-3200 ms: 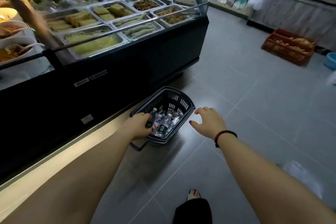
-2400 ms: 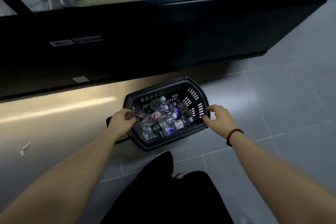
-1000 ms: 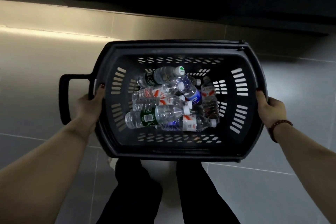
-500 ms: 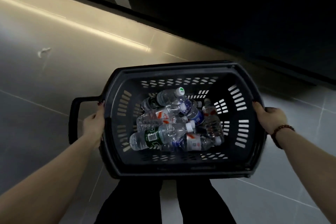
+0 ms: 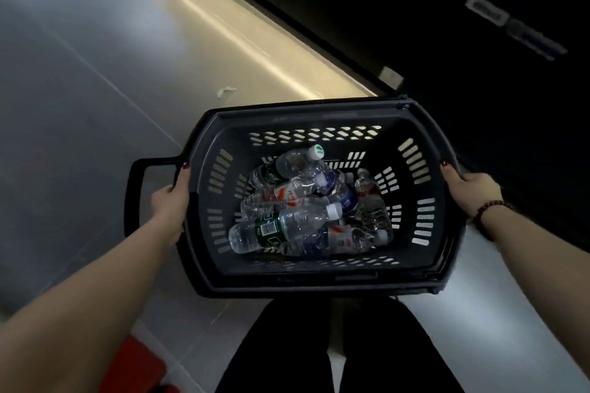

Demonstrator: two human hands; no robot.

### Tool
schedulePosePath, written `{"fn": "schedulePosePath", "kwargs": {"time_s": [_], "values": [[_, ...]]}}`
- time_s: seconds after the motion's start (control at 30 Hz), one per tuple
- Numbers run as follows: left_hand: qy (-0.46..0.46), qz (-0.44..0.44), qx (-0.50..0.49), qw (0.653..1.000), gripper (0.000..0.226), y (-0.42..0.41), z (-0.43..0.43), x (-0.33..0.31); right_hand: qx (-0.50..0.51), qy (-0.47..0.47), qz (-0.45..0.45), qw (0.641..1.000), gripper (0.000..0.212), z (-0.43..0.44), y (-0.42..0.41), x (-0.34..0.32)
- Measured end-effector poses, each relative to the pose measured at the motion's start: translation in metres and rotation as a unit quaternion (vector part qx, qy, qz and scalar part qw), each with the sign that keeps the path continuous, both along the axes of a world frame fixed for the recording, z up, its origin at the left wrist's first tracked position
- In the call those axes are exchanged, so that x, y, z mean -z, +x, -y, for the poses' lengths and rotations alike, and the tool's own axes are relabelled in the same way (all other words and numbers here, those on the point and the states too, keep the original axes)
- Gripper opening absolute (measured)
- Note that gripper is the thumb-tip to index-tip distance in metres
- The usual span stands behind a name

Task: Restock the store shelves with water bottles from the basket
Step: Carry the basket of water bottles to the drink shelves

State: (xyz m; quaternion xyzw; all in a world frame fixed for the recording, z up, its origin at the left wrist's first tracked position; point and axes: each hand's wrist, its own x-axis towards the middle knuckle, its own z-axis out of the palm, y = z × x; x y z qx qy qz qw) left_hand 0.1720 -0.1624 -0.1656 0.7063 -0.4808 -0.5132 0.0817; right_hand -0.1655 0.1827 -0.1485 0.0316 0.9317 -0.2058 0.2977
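In the head view, the basket (image 5: 319, 281) is hanging above the tiled floor (image 5: 79, 105), in front of the person's black-trousered legs (image 5: 287, 354), with its long axis running left to right across the view and its open top facing the camera. The left grip (image 5: 170, 201) is clasping the rim at the left short end, fingers curling over the edge just beside the loop handle (image 5: 134, 195) that is sticking out sideways. The right grip (image 5: 472, 191), with a bead bracelet (image 5: 488, 209) on its wrist, is grasping the rim at the right short end.

The water bottles (image 5: 306, 207) are lying on their sides in a loose pile on the basket bottom, midway between the two grips and touching neither. Most are pointing their caps to the right or upper right, like the green-labelled bottle (image 5: 281, 228) nearest the person. One bottle at the right (image 5: 373, 210) is lying with its cap toward the far wall.

A dark cabinet (image 5: 447, 25) is filling the upper right. A red object (image 5: 137, 364) is showing at the lower left.
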Motion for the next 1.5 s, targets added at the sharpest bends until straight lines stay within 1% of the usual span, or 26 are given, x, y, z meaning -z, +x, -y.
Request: {"fn": "schedulePosePath", "kwargs": {"time_s": [0.07, 0.23, 0.3, 0.4, 0.5, 0.63, 0.77, 0.87, 0.9, 0.93, 1.0, 1.07, 1.13, 1.27, 1.4, 1.5], "values": [[-0.004, -0.002, -0.036, 0.999, 0.072, 0.023, 0.025, -0.009, -0.051, -0.003, -0.022, 0.998, 0.055, 0.054, -0.005, -0.008], [-0.017, 0.006, -0.142, 0.990, 0.069, 0.076, 0.081, -0.033, -0.176, -0.010, -0.049, 0.983, 0.062, 0.200, -0.008, -0.024], [-0.026, 0.012, -0.183, 0.983, 0.073, 0.096, 0.105, -0.037, -0.224, -0.017, -0.052, 0.973, 0.065, 0.259, -0.008, -0.027], [-0.016, 0.035, -0.238, 0.971, 0.079, 0.119, 0.138, -0.050, -0.280, -0.028, -0.041, 0.959, 0.064, 0.346, -0.004, -0.023], [-0.024, 0.062, -0.297, 0.953, 0.080, 0.137, 0.175, -0.061, -0.313, -0.025, -0.001, 0.950, 0.062, 0.436, 0.008, -0.028], [-0.015, 0.056, -0.371, 0.927, 0.096, 0.163, 0.222, -0.065, -0.361, -0.039, 0.019, 0.931, 0.060, 0.551, 0.023, -0.028], [-0.028, 0.077, -0.453, 0.888, 0.093, 0.188, 0.265, -0.066, -0.429, -0.030, 0.024, 0.902, 0.057, 0.656, 0.054, -0.043], [-0.025, 0.077, -0.474, 0.877, 0.082, 0.205, 0.305, -0.062, -0.445, -0.051, 0.019, 0.894, 0.057, 0.732, 0.078, -0.045], [-0.024, 0.073, -0.480, 0.874, 0.082, 0.213, 0.321, -0.058, -0.450, -0.052, 0.019, 0.891, 0.057, 0.757, 0.086, -0.044], [-0.016, 0.074, -0.485, 0.871, 0.085, 0.223, 0.338, -0.054, -0.457, -0.047, 0.017, 0.888, 0.057, 0.782, 0.096, -0.044], [0.011, 0.082, -0.482, 0.872, 0.098, 0.238, 0.367, -0.046, -0.474, -0.038, 0.010, 0.879, 0.055, 0.824, 0.115, -0.049], [0.031, 0.060, -0.493, 0.868, 0.107, 0.256, 0.400, -0.038, -0.488, -0.032, 0.006, 0.872, 0.051, 0.874, 0.135, -0.050], [0.033, 0.044, -0.503, 0.863, 0.108, 0.271, 0.437, -0.030, -0.494, -0.025, 0.001, 0.869, 0.051, 0.923, 0.152, -0.048], [0.050, 0.050, -0.524, 0.849, 0.106, 0.295, 0.502, -0.019, -0.527, -0.020, 0.003, 0.850, 0.056, 1.019, 0.185, -0.039], [0.057, 0.041, -0.557, 0.827, 0.099, 0.309, 0.568, -0.008, -0.561, -0.006, 0.016, 0.828, 0.054, 1.118, 0.212, -0.022], [0.070, 0.022, -0.597, 0.799, 0.095, 0.319, 0.615, -0.002, -0.594, -0.009, 0.026, 0.804, 0.052, 1.196, 0.237, -0.012]]}}
